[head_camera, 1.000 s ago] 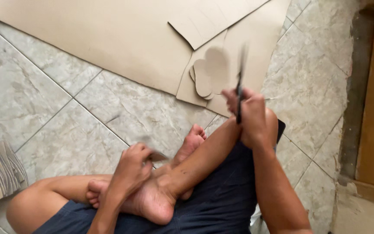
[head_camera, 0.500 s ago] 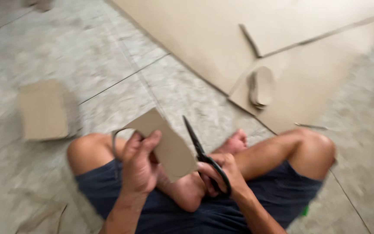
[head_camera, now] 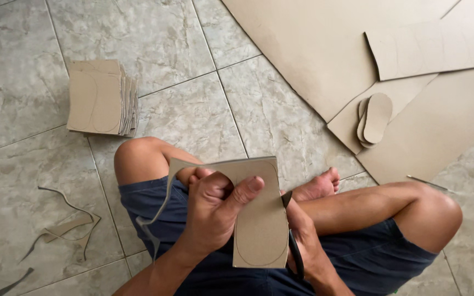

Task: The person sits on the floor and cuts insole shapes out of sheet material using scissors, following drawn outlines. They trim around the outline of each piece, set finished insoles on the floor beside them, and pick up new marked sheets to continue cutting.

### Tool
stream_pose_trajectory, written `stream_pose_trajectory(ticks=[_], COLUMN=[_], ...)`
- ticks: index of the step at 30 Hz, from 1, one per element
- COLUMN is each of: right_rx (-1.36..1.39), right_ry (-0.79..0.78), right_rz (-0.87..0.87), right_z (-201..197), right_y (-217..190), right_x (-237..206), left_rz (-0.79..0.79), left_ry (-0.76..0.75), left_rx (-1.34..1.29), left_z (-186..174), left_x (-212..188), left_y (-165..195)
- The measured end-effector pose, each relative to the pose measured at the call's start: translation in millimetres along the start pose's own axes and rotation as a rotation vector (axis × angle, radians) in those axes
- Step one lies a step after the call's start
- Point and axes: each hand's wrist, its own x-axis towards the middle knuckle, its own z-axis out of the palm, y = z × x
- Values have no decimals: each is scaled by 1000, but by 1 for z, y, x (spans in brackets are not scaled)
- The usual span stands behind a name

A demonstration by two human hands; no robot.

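I sit cross-legged on a tiled floor. My left hand (head_camera: 212,211) grips a piece of brown cardboard (head_camera: 260,219) with a drawn sole outline, held upright over my lap; a thin cut strip curls off its left edge. My right hand (head_camera: 308,246) is mostly hidden behind that cardboard and holds black scissors (head_camera: 293,249), whose handle and blade edge show along the piece's right side.
A stack of cardboard pieces with drawn outlines (head_camera: 102,97) lies on the floor at the left. Cut sole shapes (head_camera: 376,118) are piled on large cardboard sheets (head_camera: 325,49) at the upper right. Thin offcut strips (head_camera: 67,227) lie at the lower left.
The view has swung left and down. My right hand brought the scissors from up in front down behind the cardboard piece, which my left hand raised over my lap.
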Motion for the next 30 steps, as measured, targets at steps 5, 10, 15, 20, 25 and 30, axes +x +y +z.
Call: stream_pose_trajectory(ticks=[5,10,15,20,25,30], right_rx=[54,-141,-72,-249,-335,20], right_ry=[61,175,188,231,206,199], right_rz=[116,89,39,81,90,158], right_z=[2,7,9,7,7,10], right_y=[-12,-23,-26,-20,-24,-31], right_x=[3,5,2,-6,-5,-1], left_rz=[-92,-106,-198,-130,-180,-73], left_ry=[-39,-36,-34,-77,-147,-226], left_rx=[-431,-438,-492,-461,-475,-326], left_z=[1,3,7,3,-3,-4], left_x=[-6,-7,-8,-7,-7,-7], left_y=[5,3,1,1,7,10])
